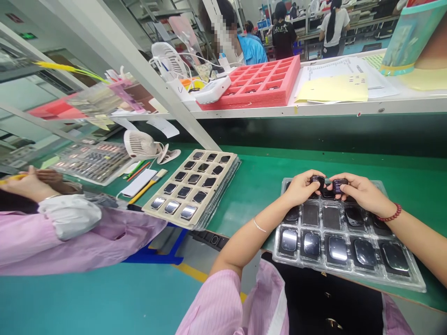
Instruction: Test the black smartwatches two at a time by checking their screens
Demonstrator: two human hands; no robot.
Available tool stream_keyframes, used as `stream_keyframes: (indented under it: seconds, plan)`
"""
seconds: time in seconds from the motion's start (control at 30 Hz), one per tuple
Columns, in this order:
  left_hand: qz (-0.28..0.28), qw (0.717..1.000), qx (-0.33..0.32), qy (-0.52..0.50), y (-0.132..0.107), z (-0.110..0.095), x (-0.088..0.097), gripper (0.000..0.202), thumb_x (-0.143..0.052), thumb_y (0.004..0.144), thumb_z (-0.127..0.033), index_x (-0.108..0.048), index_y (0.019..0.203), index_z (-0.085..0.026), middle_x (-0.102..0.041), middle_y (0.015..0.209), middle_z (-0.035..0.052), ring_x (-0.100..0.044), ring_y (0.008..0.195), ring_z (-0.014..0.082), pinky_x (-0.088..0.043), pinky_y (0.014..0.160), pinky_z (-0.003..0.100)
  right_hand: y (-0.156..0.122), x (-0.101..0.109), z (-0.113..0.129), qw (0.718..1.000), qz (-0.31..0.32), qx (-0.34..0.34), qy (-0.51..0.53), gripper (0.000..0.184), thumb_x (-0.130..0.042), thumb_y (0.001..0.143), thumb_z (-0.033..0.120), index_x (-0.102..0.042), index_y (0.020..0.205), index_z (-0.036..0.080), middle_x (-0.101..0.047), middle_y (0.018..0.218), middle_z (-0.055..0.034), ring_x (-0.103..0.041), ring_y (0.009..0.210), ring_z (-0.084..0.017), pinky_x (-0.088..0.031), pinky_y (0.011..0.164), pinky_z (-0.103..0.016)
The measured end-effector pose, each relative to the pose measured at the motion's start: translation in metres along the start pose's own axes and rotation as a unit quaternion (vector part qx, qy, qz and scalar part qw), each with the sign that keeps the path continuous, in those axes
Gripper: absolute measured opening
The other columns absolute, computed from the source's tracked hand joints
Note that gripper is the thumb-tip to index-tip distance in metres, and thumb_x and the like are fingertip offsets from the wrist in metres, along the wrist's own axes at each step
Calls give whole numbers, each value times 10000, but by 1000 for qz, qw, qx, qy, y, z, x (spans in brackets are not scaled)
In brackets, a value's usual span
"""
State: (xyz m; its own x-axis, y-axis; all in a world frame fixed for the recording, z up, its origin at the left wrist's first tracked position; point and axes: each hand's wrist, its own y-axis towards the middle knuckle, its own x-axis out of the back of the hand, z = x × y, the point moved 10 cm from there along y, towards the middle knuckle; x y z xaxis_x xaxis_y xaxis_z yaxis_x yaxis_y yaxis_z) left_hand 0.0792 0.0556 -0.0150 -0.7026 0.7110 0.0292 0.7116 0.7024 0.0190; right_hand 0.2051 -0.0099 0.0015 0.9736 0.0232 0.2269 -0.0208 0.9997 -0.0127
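Over the far side of a clear plastic tray (pixel 349 272), my left hand (pixel 303 187) pinches a small black watch body (pixel 317 182) between thumb and fingers. A second watch body (pixel 339 186), its screen lit with small text, is held by my right hand (pixel 359 190), close beside the first. Dark rounded watch faces (pixel 337 248) fill the tray's near row. In the row behind, two compartments show no watch face, and others hold one. My hands and forearms hide part of the far row.
Left of my tray stands a stack of trays topped by a beige tray (pixel 167 190) of watch faces. A yellow brush (pixel 148 186), a white fan (pixel 141 145) and a co-worker's hands (pixel 31 184) are further left. A shelf with a red foam tray (pixel 258 83) runs behind.
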Motion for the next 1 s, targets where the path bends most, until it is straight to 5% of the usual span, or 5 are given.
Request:
stream_keyframes:
  seconds: [0.37,1.0]
  plan:
    - [-19,1000,-10,0,1,-3,3,432,-610,730,-59,-610,1150,-157,-702,995,50,-677,790,122,-541,814,274,-1,1,2,1000,-11,8,-4,384,-687,810,289,-670,1188,226,-759,1004,-73,-726,744,-218,-599,630,-349]
    - [-12,1000,-24,1,-2,-8,2,390,-599,779,-125,-613,1166,-163,-694,945,46,-651,753,124,-545,799,292,-2,-1,3,1000,-9,15,-21,369,-684,817,320,-678,1179,251,-767,1019,-76,-727,746,-231,-605,635,-365]
